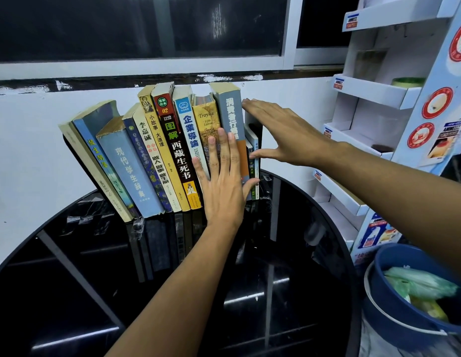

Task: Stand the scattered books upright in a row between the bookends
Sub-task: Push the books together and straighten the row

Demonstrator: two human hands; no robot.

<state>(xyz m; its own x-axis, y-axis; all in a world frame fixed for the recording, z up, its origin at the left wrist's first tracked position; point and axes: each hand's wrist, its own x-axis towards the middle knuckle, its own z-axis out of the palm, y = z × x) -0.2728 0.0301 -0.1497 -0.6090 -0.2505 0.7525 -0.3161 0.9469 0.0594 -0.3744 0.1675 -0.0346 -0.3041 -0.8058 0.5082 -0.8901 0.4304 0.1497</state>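
Head cam shows your row of books (157,155) standing spines-out near the back edge of the round black desk (288,266), but the whole lot leans over toward the left, with the leftmost ones tilted most. Your left hand (224,181) is spread flat, fingers up, pressing on the spines of the Troyka book (206,124) and the tall grey book (230,112), nothing gripped. Your right hand (281,132) is open too, palm against the right end of the row, fingers up near the top of the grey book and thumb down by a few thin books (253,161) there. I think there's a dark bookend (259,130) just behind that hand, but it's mostly hidden, so can't swear to it. The left bookend I can't really make out. What matters is that the long axes slant up and to the left, and your right hand sits on the far side from that lean, so I'd guess squaring them up needs a push from the left end.
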